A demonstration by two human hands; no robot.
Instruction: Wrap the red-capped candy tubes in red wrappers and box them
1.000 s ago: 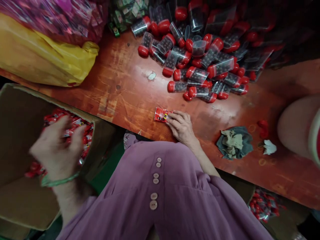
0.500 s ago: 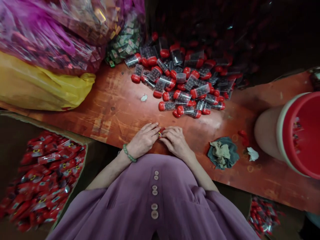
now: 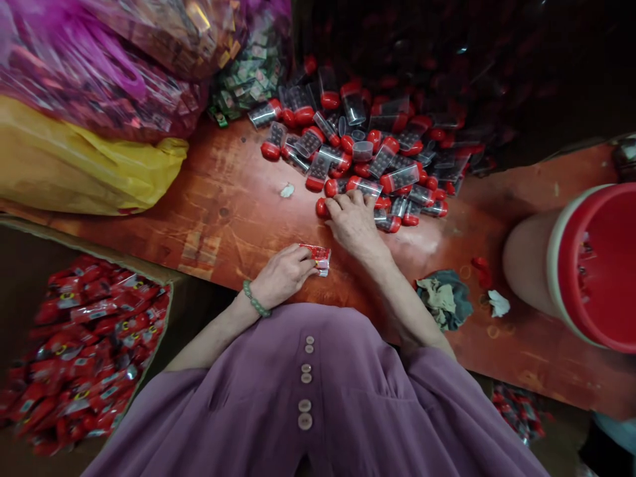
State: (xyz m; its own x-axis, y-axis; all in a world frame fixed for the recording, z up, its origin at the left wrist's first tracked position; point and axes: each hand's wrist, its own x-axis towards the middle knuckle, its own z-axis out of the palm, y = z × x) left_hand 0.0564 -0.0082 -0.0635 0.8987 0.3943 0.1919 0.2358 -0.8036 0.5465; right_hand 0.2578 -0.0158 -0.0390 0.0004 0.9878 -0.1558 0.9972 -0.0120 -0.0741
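Observation:
My left hand [image 3: 287, 273], with a green bead bracelet at the wrist, is closed on a small red printed plastic wrapper [image 3: 322, 257] just above the tabletop's near edge. The wrapper's clear end sticks out past my fingers. At the front of a pile of clear tubes with red caps [image 3: 385, 156], my right hand [image 3: 355, 222] has its fingers curled over one red-capped tube [image 3: 322, 207]. Only the tube's red end shows to the left of my fingers; the rest is hidden. Dark round pellets show inside many tubes.
On the left lie a yellow bag [image 3: 89, 165] and purple bags [image 3: 114, 99]. Filled red packets crowd a cardboard box [image 3: 171, 318] below. At right stand a white bucket with red inside [image 3: 551, 258], a crumpled cloth [image 3: 442, 298] and a white scrap [image 3: 498, 303]. The wooden tabletop [image 3: 233, 199] runs between.
My right hand has left my left hand and moved forward to the front tube of the pile. The red wrapper in my left hand now shows more fully.

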